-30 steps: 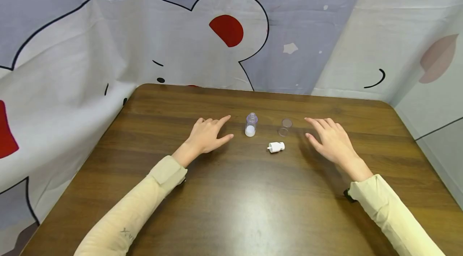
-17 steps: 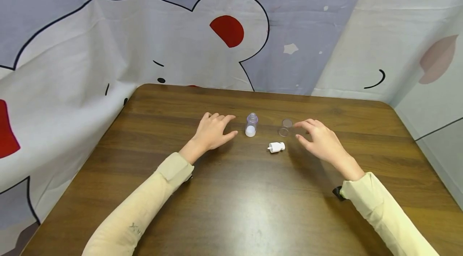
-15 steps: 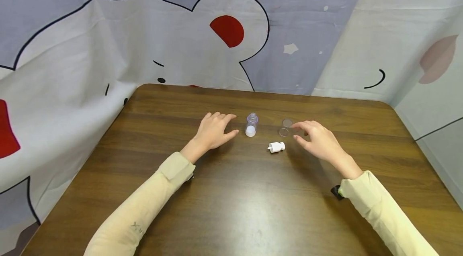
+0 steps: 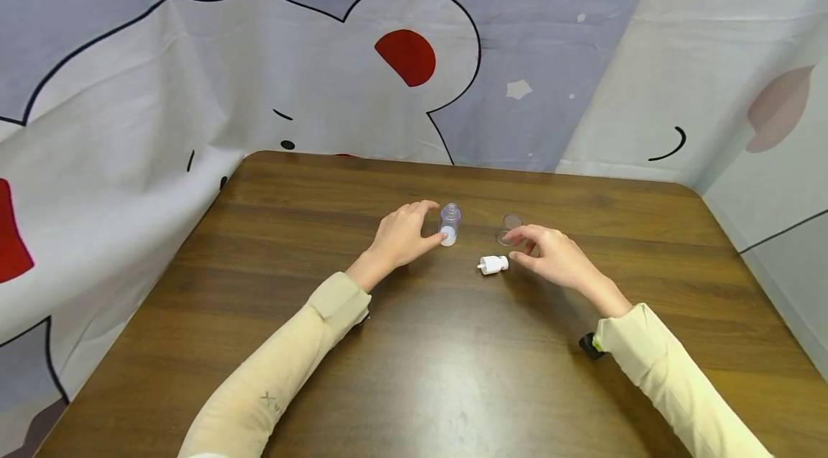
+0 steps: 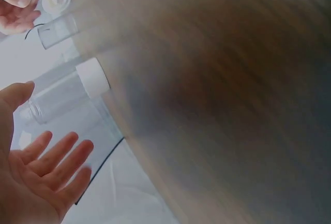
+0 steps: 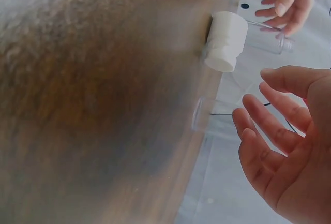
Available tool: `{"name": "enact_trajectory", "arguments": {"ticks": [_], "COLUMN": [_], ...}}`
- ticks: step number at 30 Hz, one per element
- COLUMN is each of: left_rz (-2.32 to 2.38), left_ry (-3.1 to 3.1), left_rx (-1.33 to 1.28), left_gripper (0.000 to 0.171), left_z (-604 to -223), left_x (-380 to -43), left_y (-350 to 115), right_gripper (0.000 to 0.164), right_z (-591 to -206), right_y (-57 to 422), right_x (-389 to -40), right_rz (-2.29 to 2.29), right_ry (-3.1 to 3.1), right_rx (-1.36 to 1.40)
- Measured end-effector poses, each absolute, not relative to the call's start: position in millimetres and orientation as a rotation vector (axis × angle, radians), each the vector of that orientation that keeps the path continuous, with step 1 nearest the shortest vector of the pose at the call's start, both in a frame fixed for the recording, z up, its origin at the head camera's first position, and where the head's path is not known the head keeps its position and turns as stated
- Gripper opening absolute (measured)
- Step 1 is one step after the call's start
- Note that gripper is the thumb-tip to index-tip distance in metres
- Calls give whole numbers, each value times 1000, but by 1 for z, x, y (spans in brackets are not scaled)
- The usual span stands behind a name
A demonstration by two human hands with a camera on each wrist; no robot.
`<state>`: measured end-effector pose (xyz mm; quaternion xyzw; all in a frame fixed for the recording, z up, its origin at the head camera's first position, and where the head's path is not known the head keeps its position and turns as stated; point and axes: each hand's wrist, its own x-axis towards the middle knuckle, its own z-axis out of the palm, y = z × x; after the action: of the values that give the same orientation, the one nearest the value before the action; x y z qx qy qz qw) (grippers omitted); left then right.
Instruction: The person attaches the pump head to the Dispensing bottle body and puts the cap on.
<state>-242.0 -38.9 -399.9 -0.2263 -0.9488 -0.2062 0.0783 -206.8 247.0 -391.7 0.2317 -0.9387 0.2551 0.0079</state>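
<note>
A small clear bottle (image 4: 450,219) with a white base and a bare threaded neck stands upright on the wooden table. My left hand (image 4: 402,236) is beside it, thumb and fingers spread on either side; in the left wrist view a gap shows between the hand (image 5: 49,175) and the bottle (image 5: 57,97). A white pump head (image 4: 494,264) lies on its side to the bottle's right. My right hand (image 4: 550,255), fingers bent loosely and holding nothing, hovers by a clear cylindrical cap (image 4: 513,220), partly covering it in the head view. In the right wrist view the cap (image 6: 214,114) stands beyond the fingertips.
The brown wooden table (image 4: 414,372) reaches back to a printed cloth curtain (image 4: 291,70) hanging behind it. Both forearms wear pale rolled sleeves, and a dark band (image 4: 591,346) shows at the right wrist.
My left hand has moved right, up to the bottle. My right hand has moved left toward the clear cap and pump head, its fingers bending a little more. The objects have stayed put.
</note>
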Motion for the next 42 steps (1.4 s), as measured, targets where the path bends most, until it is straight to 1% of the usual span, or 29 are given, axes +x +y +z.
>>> {"name": "enact_trajectory", "arguments": {"ticks": [9,18,26,42], "left_rz": [-868,-757,-1017,-911], "left_ry": [-2882,-2868,-2879,-2999], "left_rx": [-622,-658,-585,-494], "left_gripper": [58,59,53,52], "left_z": [-401,-407,-410,-405], "left_x": [-249,-254,-255,-253], "left_y": [-24,-15,-12,-6], "right_gripper": [30,34,35,33], "right_z": [-395,-397,-400,-406], "right_y": [242,236,234,231], "right_x": [-203,-202,-205,-207], "right_rz": [837,818,753,667], "right_ry": [-2947,-2956,-2958,-2977], "right_rx": [757,775,851,941]}}
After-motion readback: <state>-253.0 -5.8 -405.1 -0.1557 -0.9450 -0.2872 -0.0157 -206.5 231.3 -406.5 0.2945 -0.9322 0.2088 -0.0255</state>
